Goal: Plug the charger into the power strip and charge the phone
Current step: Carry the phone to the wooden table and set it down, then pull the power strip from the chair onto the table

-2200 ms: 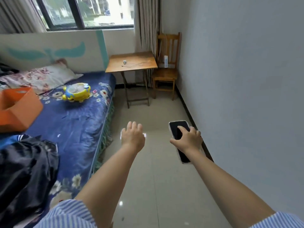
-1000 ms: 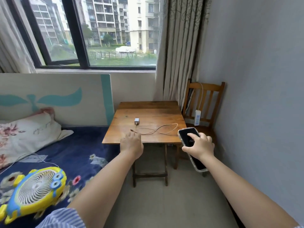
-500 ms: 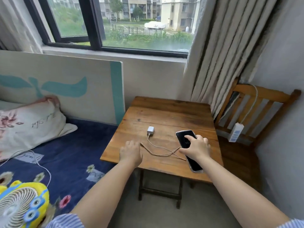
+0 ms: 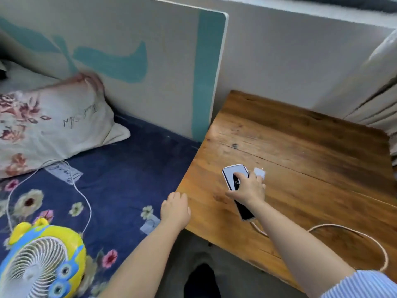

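My right hand (image 4: 247, 190) grips a black phone (image 4: 234, 175) with a lit screen, low over the left part of the wooden table (image 4: 300, 160). A small white charger plug (image 4: 259, 172) lies on the table just beyond my right fingers. Its pale cable (image 4: 348, 230) loops across the table's near right side. My left hand (image 4: 175, 208) hovers at the table's left front corner, fingers loosely curled and holding nothing. The power strip is out of view.
A bed with a blue flowered sheet (image 4: 120, 179) lies left of the table, with a floral pillow (image 4: 43, 123) and a yellow and blue fan (image 4: 38, 261) trailing a white cord. A white and teal headboard (image 4: 133, 61) stands behind. Curtains (image 4: 378, 91) hang at the right.
The view has swung down and left, so the chair and the power strip have left the frame. My right hand has carried the phone left, to beside the charger plug.
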The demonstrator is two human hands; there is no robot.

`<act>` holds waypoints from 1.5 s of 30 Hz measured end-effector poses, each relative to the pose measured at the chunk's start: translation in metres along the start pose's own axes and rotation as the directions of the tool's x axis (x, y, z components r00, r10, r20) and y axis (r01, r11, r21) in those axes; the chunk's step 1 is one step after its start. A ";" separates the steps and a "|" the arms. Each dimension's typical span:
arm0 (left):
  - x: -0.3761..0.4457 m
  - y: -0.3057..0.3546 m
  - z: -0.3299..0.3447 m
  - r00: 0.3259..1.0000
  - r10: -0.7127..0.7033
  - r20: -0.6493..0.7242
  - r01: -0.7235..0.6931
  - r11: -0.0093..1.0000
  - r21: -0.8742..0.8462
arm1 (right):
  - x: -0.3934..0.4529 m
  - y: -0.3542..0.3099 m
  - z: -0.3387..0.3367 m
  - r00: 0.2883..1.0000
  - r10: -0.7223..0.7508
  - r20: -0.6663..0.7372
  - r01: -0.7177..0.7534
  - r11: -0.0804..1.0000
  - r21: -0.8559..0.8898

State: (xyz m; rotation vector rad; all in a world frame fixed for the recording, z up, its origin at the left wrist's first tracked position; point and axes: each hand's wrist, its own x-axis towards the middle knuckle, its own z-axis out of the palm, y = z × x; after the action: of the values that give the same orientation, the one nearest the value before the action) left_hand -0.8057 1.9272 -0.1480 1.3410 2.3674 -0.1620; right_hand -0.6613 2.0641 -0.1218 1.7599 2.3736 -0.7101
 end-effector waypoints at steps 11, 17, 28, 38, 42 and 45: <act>0.070 -0.015 0.082 0.994 0.106 -0.030 -0.109 0.975 -0.194 | 0.111 -0.038 0.078 0.995 -0.044 -0.094 0.043 0.999 -0.015; 0.070 -0.016 0.098 0.987 0.120 -0.106 -0.138 0.974 -0.181 | 0.121 -0.040 0.091 0.989 -0.084 -0.120 0.077 0.995 -0.060; 0.065 0.037 0.011 0.972 0.234 -0.023 -0.229 0.966 0.118 | 0.065 0.009 0.006 0.997 -0.046 -0.055 0.042 0.996 -0.073; 0.018 0.255 -0.086 0.826 0.543 -0.152 -0.489 0.824 0.287 | -0.029 0.172 -0.141 0.941 0.080 -0.329 -0.089 0.996 -0.012; -0.025 0.347 -0.094 0.762 0.613 -0.209 -0.550 0.783 0.292 | -0.068 0.255 -0.189 0.911 0.107 -0.399 -0.121 0.993 -0.011; -0.046 0.405 -0.104 0.727 0.636 -0.257 -0.579 0.770 0.267 | -0.089 0.310 -0.218 0.892 0.128 -0.434 -0.152 0.988 -0.022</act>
State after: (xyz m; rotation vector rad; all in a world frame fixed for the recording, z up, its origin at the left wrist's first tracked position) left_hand -0.4744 2.1360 0.0056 2.3234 2.0348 0.0733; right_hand -0.3037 2.1478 0.0081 2.2293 2.4495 -0.2457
